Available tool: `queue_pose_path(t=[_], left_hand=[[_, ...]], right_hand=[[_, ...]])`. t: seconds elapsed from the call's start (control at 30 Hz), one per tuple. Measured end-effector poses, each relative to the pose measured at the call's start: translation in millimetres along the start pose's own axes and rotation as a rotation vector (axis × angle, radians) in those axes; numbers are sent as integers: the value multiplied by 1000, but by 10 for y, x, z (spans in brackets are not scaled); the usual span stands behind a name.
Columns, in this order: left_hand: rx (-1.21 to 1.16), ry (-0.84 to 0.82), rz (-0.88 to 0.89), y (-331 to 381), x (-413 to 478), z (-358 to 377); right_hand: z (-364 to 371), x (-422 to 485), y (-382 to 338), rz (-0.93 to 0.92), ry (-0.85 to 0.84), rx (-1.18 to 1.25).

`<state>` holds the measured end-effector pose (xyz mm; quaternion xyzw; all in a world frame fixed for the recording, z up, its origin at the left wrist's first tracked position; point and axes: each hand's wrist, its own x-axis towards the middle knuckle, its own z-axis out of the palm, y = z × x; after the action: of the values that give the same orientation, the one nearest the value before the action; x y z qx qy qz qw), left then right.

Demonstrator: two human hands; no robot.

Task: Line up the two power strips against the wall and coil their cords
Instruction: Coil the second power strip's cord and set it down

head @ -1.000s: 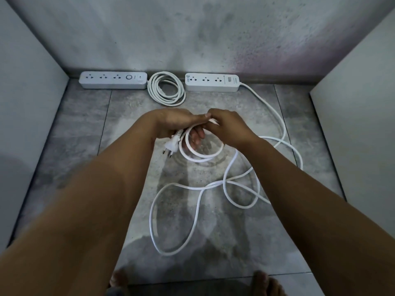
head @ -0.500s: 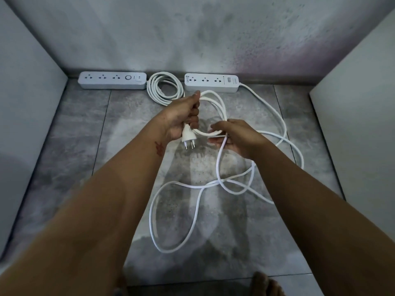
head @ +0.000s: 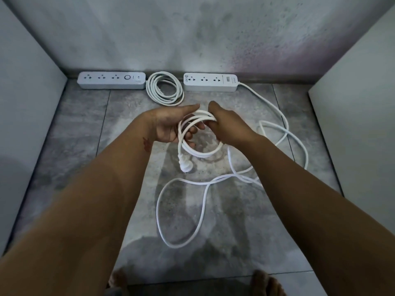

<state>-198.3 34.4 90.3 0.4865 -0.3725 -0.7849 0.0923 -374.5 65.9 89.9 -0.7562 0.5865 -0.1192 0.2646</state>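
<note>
1. Grey mottled floor tiles (head: 85, 146) run up to the back wall (head: 192, 39).
2. Your loose cord (head: 203, 116) leaves the right power strip (head: 210, 82), trails away from the wall in slack loops over the tiles, then rises into a few turns gathered between your hands.
3. Your left power strip (head: 111, 80) lies flat, sockets up, long side against the wall.
4. The right power strip lies the same way against the wall, in line with the left one.
5. The coiled cord (head: 150, 90) lies flat between the two strips, its far edge close to the wall.
6. Your left hand (head: 171, 124), well out from the wall, has its fingers curled through the gathered turns, holding them.
7. Your right hand (head: 228, 129), equally far from the wall, curls over the same turns and grips them.
8. The plug (head: 184, 167) hangs from the turns on the side away from the wall. You cannot tell whether it touches the tiles.
</note>
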Motion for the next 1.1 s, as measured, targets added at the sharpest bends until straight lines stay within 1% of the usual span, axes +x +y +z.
queue_pose_path(t=[0.1,0.2,0.23,0.3,0.37,0.43,0.5,0.57,0.6,0.67,0.73,0.83,0.9,0.93,1.0,1.03,1.1], left_hand=[[-58,-71,2,32,-37,-10],[-144,-105,21,69,-8,41],[-156,-95,32,74,12,67],[-186,-40,56,73,53,103],[-277,24,105,78,88,126],[-392,80,170,95,117,151],[-443,128,219,107,144,192],[-445,128,249,87,163,230],[-432,98,251,72,165,239],[-373,26,228,52,136,231],[-294,-30,196,67,78,193],[-208,-66,128,98,11,145],[-98,-32,77,100,-8,157],[-27,1,52,94,-9,169],[81,81,25,75,-8,175],[96,103,24,71,-4,173],[50,92,37,74,12,152]], right_hand=[[-33,10,-18,4,2,-24],[-36,23,8,70,94,47],[-32,22,23,117,123,130],[-19,9,58,224,156,404],[-9,-37,102,319,139,656],[25,-107,153,423,41,812],[67,-153,193,492,-27,939],[89,-141,207,496,18,999],[93,-120,208,486,62,965],[101,-94,209,467,135,812],[113,-85,211,431,164,641],[104,-76,175,309,120,318],[92,-51,137,212,87,81],[88,-35,114,184,73,1],[84,-20,73,181,38,-51],[89,-24,65,191,15,-39],[97,-42,68,223,-19,104]])
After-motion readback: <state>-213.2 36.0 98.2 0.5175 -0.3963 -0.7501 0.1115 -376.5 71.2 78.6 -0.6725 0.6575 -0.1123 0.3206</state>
